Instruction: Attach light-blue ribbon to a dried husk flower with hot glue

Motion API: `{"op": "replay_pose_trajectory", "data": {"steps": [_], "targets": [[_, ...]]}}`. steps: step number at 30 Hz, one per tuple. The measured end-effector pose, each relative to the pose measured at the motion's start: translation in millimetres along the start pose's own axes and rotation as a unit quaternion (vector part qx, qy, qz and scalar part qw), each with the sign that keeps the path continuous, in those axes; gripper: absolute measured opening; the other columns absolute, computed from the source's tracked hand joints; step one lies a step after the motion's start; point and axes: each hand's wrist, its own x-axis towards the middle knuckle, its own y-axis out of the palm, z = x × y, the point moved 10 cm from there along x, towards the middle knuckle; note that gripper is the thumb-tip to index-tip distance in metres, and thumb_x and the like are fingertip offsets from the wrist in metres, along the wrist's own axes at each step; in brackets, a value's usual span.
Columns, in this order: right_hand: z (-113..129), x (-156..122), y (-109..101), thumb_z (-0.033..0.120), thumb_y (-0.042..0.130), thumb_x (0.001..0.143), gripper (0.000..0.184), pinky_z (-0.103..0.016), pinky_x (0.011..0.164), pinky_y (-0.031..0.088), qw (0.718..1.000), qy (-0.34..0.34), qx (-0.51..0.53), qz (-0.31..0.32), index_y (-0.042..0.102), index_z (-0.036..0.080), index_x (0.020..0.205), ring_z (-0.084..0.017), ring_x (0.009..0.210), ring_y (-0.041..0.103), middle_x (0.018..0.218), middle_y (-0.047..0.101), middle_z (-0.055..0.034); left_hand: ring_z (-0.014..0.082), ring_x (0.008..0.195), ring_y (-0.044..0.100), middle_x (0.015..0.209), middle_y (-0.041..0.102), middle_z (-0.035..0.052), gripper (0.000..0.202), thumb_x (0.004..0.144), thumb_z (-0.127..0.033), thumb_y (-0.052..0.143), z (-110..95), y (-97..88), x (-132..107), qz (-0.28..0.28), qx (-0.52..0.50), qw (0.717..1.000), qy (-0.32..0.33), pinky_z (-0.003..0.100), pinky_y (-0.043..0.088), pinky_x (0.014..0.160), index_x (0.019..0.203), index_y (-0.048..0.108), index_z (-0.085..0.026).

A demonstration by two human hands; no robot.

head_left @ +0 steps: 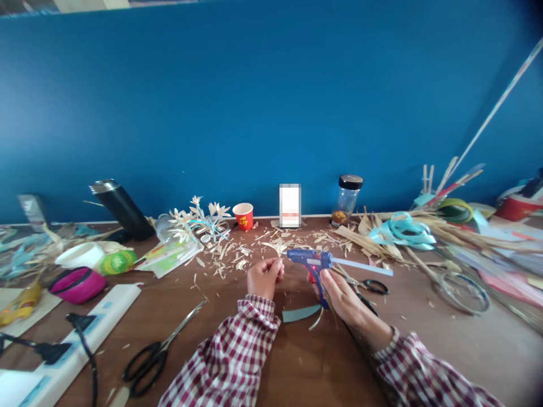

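Note:
My right hand (339, 294) grips a blue hot glue gun (309, 258) by its handle, its nozzle pointing left. A pale glue stick (362, 267) sticks out of the gun's back end. Just left of the nozzle, my left hand (265, 278) is closed in a pinch on a small cream-coloured flower (279, 246) with thin pointed petals. The nozzle tip is close to the flower; whether they touch I cannot tell. A strip of light blue ribbon (300, 314) lies on the table below the gun.
Black-handled scissors (146, 364) lie at the left, beside a white power strip (97, 333). Finished flowers (199, 217), a red paper cup (243, 217) and a glass jar (345, 203) stand along the blue wall. Dry husk scraps and blue ribbon (403, 232) lie at the right.

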Motion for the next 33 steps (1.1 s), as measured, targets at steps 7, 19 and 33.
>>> {"op": "replay_pose_trajectory", "data": {"steps": [7, 19, 33], "targets": [[0.5, -0.5, 0.1, 0.063, 0.040, 0.083, 0.048, -0.025, 0.049, 0.033, 1.000, 0.008, 0.003, 0.004, 0.056, 0.018, 0.079, -0.010, 0.053, 0.039, 0.062, 0.048, 0.0000, 0.0091, 0.048, 0.053, 0.053, 0.062, 0.0007, 0.022, 0.059, -0.034, 0.071, 3.0, 0.6, 1.4, 0.004, -0.015, 1.000, -0.004, 0.021, 0.049, 0.048, 0.065, 0.071, -0.013], [4.3, -2.2, 1.8, 0.063, 0.040, 0.083, 0.048, -0.024, 0.051, 0.034, 1.000, -0.002, 0.000, 0.001, 0.056, 0.017, 0.079, -0.010, 0.054, 0.040, 0.063, 0.048, 0.0003, 0.0086, 0.046, 0.052, 0.052, 0.062, 0.0009, 0.024, 0.059, -0.035, 0.072, 3.0, 2.8, 0.3, 0.015, -0.017, 1.000, -0.007, 0.022, 0.048, 0.049, 0.067, 0.071, -0.012], [1.3, -0.8, -0.6, 0.063, 0.044, 0.081, 0.048, -0.024, 0.049, 0.034, 1.000, 0.006, 0.005, -0.011, 0.058, 0.018, 0.081, -0.010, 0.053, 0.039, 0.061, 0.047, 0.0005, 0.0090, 0.050, 0.054, 0.055, 0.062, -0.0003, 0.024, 0.061, -0.036, 0.071, 0.5, 6.1, -2.2, 0.026, -0.024, 0.999, -0.008, 0.022, 0.050, 0.052, 0.068, 0.069, -0.013]]}}
